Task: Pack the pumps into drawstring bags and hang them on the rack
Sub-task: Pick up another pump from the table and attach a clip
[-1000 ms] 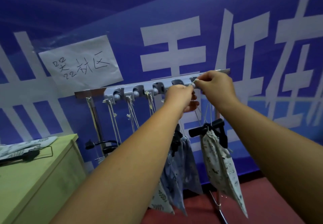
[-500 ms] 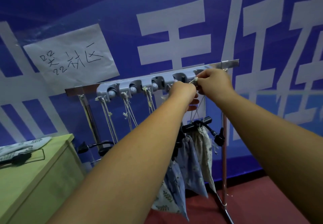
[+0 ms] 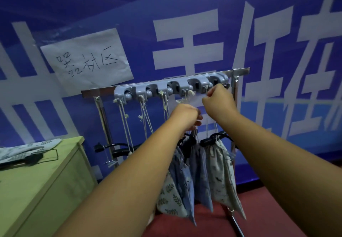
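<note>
Head view: I hang a drawstring bag on the rack before a blue banner point(image 3: 203, 14).
The rack point(image 3: 161, 88) carries several bags on cords. The rightmost bag point(image 3: 220, 172), a black pump handle point(image 3: 212, 139) at its mouth, hangs beneath my right hand point(image 3: 220, 101), which pinches its cord point(image 3: 206, 127) by the end hook. My left hand point(image 3: 186, 115) curls just below; I cannot tell what it holds.

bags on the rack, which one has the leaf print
The leaf-print bag is the leftmost of the bunch: cream cloth with dark green sprigs. The blue bags beside it and the cream bag at right, with dark specks, lack leaves.
</note>
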The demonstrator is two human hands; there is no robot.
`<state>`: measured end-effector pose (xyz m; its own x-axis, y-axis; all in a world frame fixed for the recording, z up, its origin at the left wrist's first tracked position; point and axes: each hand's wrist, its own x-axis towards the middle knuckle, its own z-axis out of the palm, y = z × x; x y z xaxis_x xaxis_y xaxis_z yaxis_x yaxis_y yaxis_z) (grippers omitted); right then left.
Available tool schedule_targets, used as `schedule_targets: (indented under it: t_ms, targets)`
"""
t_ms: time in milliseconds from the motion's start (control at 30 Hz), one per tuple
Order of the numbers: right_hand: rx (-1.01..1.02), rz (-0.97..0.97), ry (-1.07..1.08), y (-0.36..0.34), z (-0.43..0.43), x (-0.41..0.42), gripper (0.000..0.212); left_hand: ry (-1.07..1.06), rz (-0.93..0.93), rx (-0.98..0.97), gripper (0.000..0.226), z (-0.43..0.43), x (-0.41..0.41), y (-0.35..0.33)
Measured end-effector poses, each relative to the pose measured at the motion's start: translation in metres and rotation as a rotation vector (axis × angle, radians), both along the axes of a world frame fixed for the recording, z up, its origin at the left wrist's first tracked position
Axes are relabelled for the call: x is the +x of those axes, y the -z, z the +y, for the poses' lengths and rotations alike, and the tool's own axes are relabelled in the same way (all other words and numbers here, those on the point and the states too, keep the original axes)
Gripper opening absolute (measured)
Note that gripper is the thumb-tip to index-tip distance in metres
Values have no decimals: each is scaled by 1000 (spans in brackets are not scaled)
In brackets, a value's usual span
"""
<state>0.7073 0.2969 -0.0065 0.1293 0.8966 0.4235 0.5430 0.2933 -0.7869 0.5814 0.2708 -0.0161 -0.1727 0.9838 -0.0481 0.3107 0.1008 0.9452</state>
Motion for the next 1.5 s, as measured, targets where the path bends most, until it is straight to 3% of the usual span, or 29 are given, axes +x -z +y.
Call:
schedule_targets:
  t_ms: [333,767,1067,1300,1500]
  targets:
    - [43,-68,-322,-27,-105,-118,6,-84,-203,18,21,-117,-123,-4]
    - [-42,-92,-605,-6,-180,-307,8,-440,-166,90,20,-256,-321,-8]
    - [-64,-312,-787,32,-193,-425,9,-674,-201,69,21,-301,-445,27]
    - [-14,-509,-764,51,-169,-495,18,-917,-200,71,16,-306,-521,72]
    - [122,-695,-730,72,-136,-553,42,-846,-70,-16,12,-304,-552,94]
